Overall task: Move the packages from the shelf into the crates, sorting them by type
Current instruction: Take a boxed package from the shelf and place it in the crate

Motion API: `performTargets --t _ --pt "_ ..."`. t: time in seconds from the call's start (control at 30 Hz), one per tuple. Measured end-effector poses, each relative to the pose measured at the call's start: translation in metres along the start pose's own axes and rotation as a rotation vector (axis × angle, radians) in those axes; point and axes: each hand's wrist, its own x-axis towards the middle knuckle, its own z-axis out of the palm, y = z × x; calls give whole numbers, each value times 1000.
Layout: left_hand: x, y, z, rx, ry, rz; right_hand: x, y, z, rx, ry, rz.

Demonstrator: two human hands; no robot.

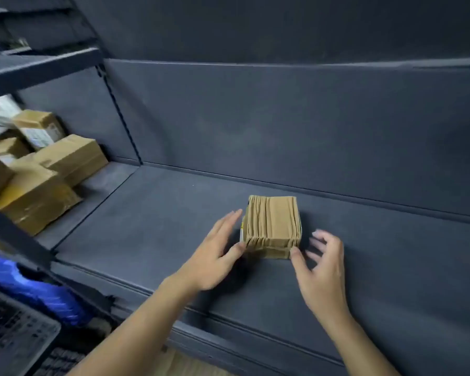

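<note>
Reaching for a cardboard box [272, 226] lying mid-shelf [152, 218], near the back edge: pick-up step. Left hand [215, 256] and right hand [323, 264] flank it, each grip open, thumbs at its front corners, holding nothing. Next: close both, lift, carry to the matching crate [33, 289].

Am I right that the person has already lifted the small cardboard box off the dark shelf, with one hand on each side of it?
Not quite. In the head view the small cardboard box is not lifted: it sits on the dark shelf. The left hand and right hand are open on either side of it.
</note>
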Motion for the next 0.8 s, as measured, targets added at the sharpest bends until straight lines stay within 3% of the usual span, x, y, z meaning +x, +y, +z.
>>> performTargets --t 0.1,0.23,0.33,0.43,0.53,0.67,0.73,0.8 --pt "20 -3 -9 -116 -176 28 14 1 2 95 -246 156" --pt "43 -14 -15 -87 -310 131 19 0 8 103 -321 160" --pt "53 -16 -25 -128 -265 82 19 -7 7 140 -267 165" --pt "57 -2 -33 -415 -128 -13 22 -20 5 243 -191 164" --pt "65 18 -32 -559 -25 -174 25 -33 5 211 -355 133" --pt "68 42 -39 -652 -115 -338 34 -43 1 -181 -416 -61" --pt "70 44 -45 -703 -151 -374 40 -48 -3 -131 -388 -47" --pt "71 41 -50 -760 -167 -314 44 -49 -1 80 -326 106"
